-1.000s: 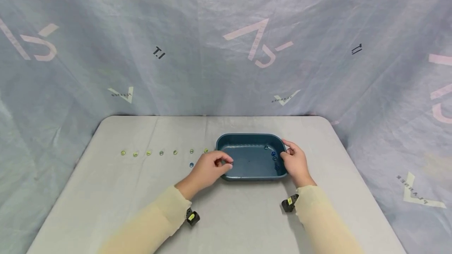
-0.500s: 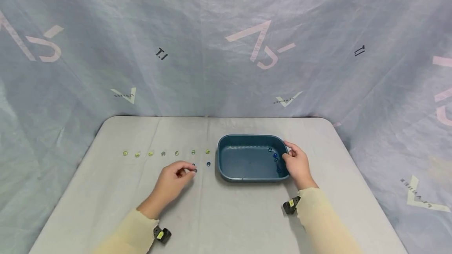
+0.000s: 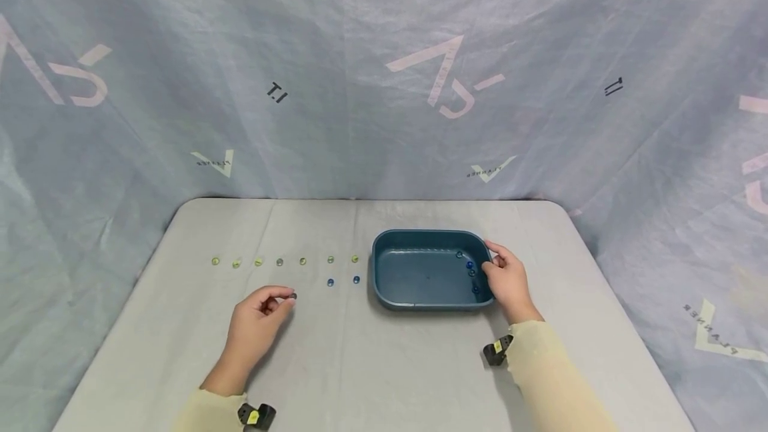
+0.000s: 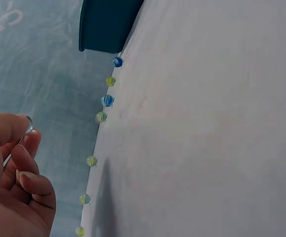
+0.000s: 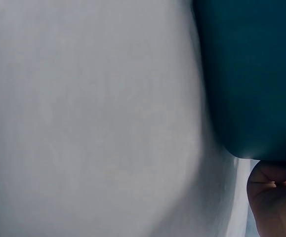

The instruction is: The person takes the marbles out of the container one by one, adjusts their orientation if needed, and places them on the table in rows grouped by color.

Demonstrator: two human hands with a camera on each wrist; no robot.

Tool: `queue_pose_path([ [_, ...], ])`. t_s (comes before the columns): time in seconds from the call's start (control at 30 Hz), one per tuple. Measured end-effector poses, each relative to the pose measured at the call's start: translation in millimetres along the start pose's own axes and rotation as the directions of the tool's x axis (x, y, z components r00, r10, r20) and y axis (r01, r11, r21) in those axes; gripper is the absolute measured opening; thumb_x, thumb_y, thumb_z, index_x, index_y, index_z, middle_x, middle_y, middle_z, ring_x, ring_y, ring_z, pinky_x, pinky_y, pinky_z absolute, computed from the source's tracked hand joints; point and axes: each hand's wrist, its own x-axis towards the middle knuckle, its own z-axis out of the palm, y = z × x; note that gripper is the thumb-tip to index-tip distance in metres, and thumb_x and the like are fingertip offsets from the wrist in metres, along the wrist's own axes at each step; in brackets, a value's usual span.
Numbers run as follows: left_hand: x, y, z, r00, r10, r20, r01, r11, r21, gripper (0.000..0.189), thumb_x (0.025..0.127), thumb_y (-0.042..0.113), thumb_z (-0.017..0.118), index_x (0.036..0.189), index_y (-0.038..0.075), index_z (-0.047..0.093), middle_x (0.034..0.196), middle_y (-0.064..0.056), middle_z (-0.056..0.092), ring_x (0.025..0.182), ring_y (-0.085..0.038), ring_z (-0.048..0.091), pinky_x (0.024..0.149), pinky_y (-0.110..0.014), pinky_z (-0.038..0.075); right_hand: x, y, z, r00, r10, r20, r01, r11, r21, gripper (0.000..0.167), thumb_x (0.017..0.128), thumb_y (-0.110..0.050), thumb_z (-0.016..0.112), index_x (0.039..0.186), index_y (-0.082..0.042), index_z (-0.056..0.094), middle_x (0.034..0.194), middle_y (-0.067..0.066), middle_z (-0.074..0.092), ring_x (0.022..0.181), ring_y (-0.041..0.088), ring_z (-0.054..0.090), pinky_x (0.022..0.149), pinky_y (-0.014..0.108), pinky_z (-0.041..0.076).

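A marble [image 3: 293,296], its colour hard to make out, is pinched by the left hand [image 3: 255,322] over the table [image 3: 390,365], near two blue marbles [image 3: 331,283]; the right end of a teal tray [image 3: 420,277] is gripped by the right hand [image 3: 509,285].

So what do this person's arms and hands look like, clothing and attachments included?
The left hand and right hand are bare. The left sleeve and right sleeve are pale yellow. A small, boxy black device sits at each wrist, marked with a yellow patch.
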Motion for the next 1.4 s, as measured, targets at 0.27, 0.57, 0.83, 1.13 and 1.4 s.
queue_pose_path([
  [0.27, 20.3, -1.1, 3.0, 1.000, -0.002, -0.009, 0.002, 1.000, 0.021, 0.012, 0.091, 0.005, 0.079, 0.101, 0.010, 0.077, 0.077, -0.003, 0.063, 0.066, -0.017, 0.054, 0.056, -0.022, 0.044, 0.6, -1, -1, 1.000, -0.013, -0.014, 0.012, 1.000, -0.012, 0.053, 0.097, -0.007, 0.056, 0.149, -0.015, 0.057, 0.083, 0.005, 0.044, 0.071, 0.021, 0.044, 0.060, 0.030, 0.037],
  [0.57, 37.6, -7.4, 1.6, 0.995, -0.087, 0.039, 0.086, 0.995, 0.044, 0.011, 0.093, 0.012, 0.078, 0.104, 0.011, 0.078, 0.080, -0.005, 0.062, 0.067, -0.019, 0.051, 0.056, -0.026, 0.043, -0.6, 0, 2, 1.000, -0.004, -0.003, 0.004, 1.000, -0.010, 0.053, 0.098, -0.008, 0.055, 0.150, -0.016, 0.055, 0.084, 0.005, 0.044, 0.071, 0.021, 0.045, 0.060, 0.029, 0.038],
  [0.83, 43.2, -24.6, 9.5, 0.970, -0.209, 0.121, 0.209, 0.978, 0.011, 0.015, 0.093, 0.013, 0.078, 0.107, 0.007, 0.077, 0.094, -0.005, 0.072, 0.078, -0.018, 0.060, 0.066, -0.025, 0.049, -1.1, -1, 1, 1.000, -0.011, 0.002, 0.011, 1.000, -0.010, 0.053, 0.098, -0.009, 0.056, 0.150, -0.016, 0.056, 0.085, 0.005, 0.043, 0.071, 0.022, 0.044, 0.060, 0.030, 0.038],
  [1.13, 43.7, -27.0, 16.1, 0.963, -0.201, 0.178, 0.188, 0.978, 0.089, 0.011, 0.091, 0.011, 0.078, 0.102, 0.009, 0.077, 0.079, -0.003, 0.061, 0.072, -0.019, 0.051, 0.062, -0.028, 0.044, -3.5, 0, -2, 1.000, -0.014, 0.002, 0.014, 1.000, -0.009, 0.053, 0.097, -0.007, 0.056, 0.150, -0.015, 0.056, 0.083, 0.005, 0.043, 0.069, 0.020, 0.043, 0.058, 0.029, 0.037],
  [1.4, 43.8, -27.6, 15.2, 0.965, -0.206, 0.165, 0.188, 0.975, 0.118, 0.010, 0.091, 0.010, 0.078, 0.101, 0.009, 0.077, 0.079, -0.002, 0.063, 0.072, -0.019, 0.053, 0.064, -0.027, 0.045, -2.4, -1, 0, 1.000, -0.019, 0.004, 0.019, 1.000, -0.012, 0.053, 0.097, -0.008, 0.056, 0.150, -0.014, 0.056, 0.082, 0.005, 0.044, 0.069, 0.020, 0.044, 0.058, 0.030, 0.037],
])
